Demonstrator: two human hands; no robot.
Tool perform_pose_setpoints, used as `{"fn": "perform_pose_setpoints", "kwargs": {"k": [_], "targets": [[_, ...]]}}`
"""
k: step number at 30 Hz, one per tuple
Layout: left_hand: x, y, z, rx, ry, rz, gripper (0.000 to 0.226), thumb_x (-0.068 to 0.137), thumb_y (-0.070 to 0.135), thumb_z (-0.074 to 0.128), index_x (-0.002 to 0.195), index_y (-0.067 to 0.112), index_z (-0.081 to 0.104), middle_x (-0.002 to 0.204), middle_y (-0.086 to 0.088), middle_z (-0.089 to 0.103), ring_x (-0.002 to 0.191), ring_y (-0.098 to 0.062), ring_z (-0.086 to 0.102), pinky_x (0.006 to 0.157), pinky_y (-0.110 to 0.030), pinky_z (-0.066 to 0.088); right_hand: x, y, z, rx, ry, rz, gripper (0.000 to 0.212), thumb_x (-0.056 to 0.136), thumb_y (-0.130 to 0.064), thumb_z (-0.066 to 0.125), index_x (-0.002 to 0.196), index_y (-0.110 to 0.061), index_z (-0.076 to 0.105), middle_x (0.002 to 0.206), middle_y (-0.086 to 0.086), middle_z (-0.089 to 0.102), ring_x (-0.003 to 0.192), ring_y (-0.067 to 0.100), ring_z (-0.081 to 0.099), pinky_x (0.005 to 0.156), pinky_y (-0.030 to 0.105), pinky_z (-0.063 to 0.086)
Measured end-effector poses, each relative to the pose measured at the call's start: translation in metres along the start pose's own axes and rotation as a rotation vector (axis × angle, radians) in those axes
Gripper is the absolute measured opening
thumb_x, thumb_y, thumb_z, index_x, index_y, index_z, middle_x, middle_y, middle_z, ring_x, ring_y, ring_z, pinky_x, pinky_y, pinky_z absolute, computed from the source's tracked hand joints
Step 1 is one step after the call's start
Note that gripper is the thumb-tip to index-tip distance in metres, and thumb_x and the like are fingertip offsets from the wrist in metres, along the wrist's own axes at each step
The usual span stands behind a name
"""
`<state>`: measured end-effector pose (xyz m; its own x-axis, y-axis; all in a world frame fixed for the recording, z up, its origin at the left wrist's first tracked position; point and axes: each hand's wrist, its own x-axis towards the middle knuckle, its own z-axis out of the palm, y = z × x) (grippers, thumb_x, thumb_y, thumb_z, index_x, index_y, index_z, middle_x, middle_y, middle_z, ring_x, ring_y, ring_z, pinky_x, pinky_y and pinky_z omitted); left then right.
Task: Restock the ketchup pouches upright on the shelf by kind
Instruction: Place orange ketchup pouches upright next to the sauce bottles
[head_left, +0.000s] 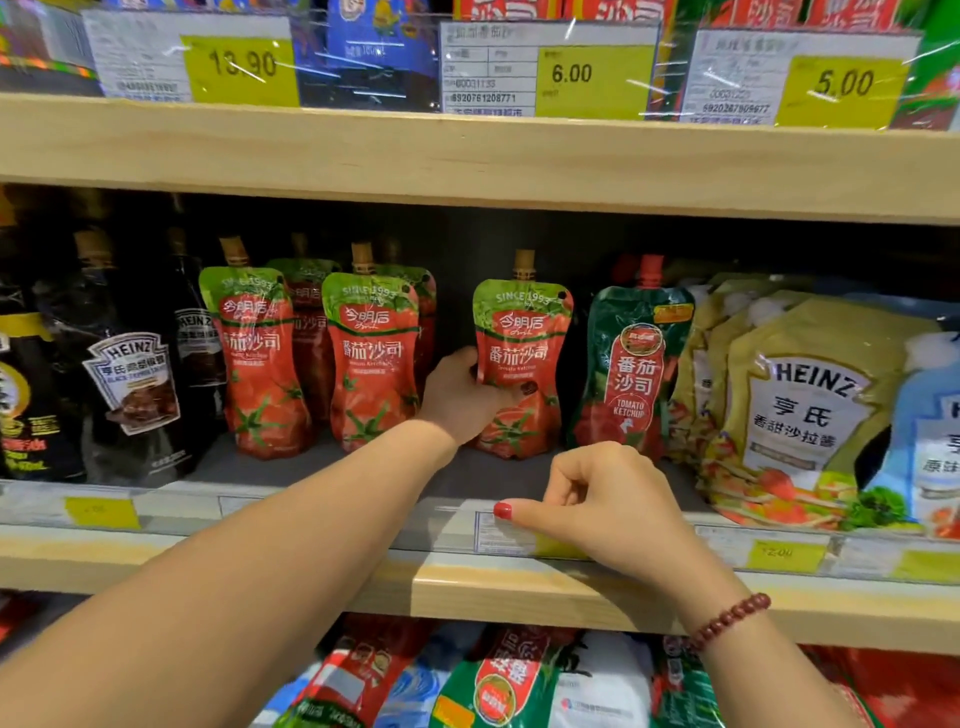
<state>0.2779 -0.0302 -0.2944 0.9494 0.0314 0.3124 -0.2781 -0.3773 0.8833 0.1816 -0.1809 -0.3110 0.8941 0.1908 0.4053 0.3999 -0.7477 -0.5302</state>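
Observation:
My left hand (465, 397) grips a red-and-green ketchup pouch (522, 358) by its left side, upright on the middle shelf (467, 587). Two pouches of the same kind, one (260, 358) and another (371, 358), stand to its left with more behind them. A gap separates them from the held pouch. A dark green ketchup pouch (631, 369) with a red cap stands just to the right. My right hand (605, 506) hovers over the shelf's front edge, fingers loosely curled, holding nothing.
Dark Heinz sauce bottles (132, 379) fill the shelf's left end. Yellow Heinz salad dressing pouches (800, 415) lean at the right. Price tags (571, 73) hang on the upper shelf. More pouches (493, 686) lie on the shelf below.

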Motion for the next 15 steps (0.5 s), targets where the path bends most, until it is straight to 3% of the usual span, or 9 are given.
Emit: {"fn": "perform_pose_setpoints", "kwargs": {"k": [7, 9, 11, 12, 15], "targets": [[-0.013, 0.006, -0.013, 0.01, 0.013, 0.064, 0.045, 0.068, 0.018, 0.081, 0.11, 0.016, 0.064, 0.11, -0.005, 0.069, 0.103, -0.021, 0.062, 0.095, -0.04, 0.047, 0.0, -0.001, -0.001, 0.025, -0.018, 0.01, 0.052, 0.053, -0.075, 0.062, 0.051, -0.023, 0.06, 0.051, -0.015, 0.062, 0.052, 0.0, 0.056, 0.05, 0.023, 0.043], [-0.018, 0.007, -0.019, -0.009, -0.002, 0.085, 0.044, 0.067, 0.017, 0.082, 0.108, 0.017, 0.065, 0.107, -0.003, 0.07, 0.099, -0.018, 0.062, 0.09, -0.035, 0.049, 0.0, 0.0, -0.003, 0.169, 0.092, 0.033, 0.047, 0.055, -0.072, 0.065, 0.058, -0.025, 0.065, 0.056, -0.012, 0.065, 0.056, 0.001, 0.059, 0.054, 0.024, 0.047], [-0.021, 0.006, -0.028, -0.028, -0.023, 0.091, 0.038, 0.065, 0.016, 0.083, 0.098, 0.026, 0.066, 0.098, 0.007, 0.07, 0.089, -0.007, 0.062, 0.078, -0.027, 0.05, 0.004, 0.004, -0.005, 0.369, 0.252, 0.09, 0.037, 0.061, -0.059, 0.073, 0.077, -0.026, 0.068, 0.074, -0.01, 0.069, 0.071, -0.001, 0.062, 0.064, 0.024, 0.051], [-0.023, 0.007, -0.033, -0.038, -0.037, 0.086, 0.035, 0.064, 0.017, 0.084, 0.089, 0.032, 0.065, 0.088, 0.017, 0.069, 0.082, 0.001, 0.061, 0.07, -0.019, 0.049, 0.006, 0.005, -0.007, 0.426, 0.271, 0.118, 0.041, 0.062, -0.051, 0.077, 0.092, -0.024, 0.066, 0.089, -0.011, 0.068, 0.082, 0.0, 0.062, 0.071, 0.025, 0.052], [-0.03, 0.012, -0.046, -0.113, -0.058, 0.034, 0.036, 0.062, 0.018, 0.085, 0.076, 0.041, 0.061, 0.063, 0.033, 0.064, 0.067, 0.015, 0.059, 0.054, -0.004, 0.045, 0.016, -0.001, -0.008, 0.432, 0.132, 0.154, 0.07, 0.062, -0.039, 0.082, 0.123, -0.024, 0.051, 0.112, -0.011, 0.055, 0.101, 0.006, 0.056, 0.081, 0.024, 0.049]]}}
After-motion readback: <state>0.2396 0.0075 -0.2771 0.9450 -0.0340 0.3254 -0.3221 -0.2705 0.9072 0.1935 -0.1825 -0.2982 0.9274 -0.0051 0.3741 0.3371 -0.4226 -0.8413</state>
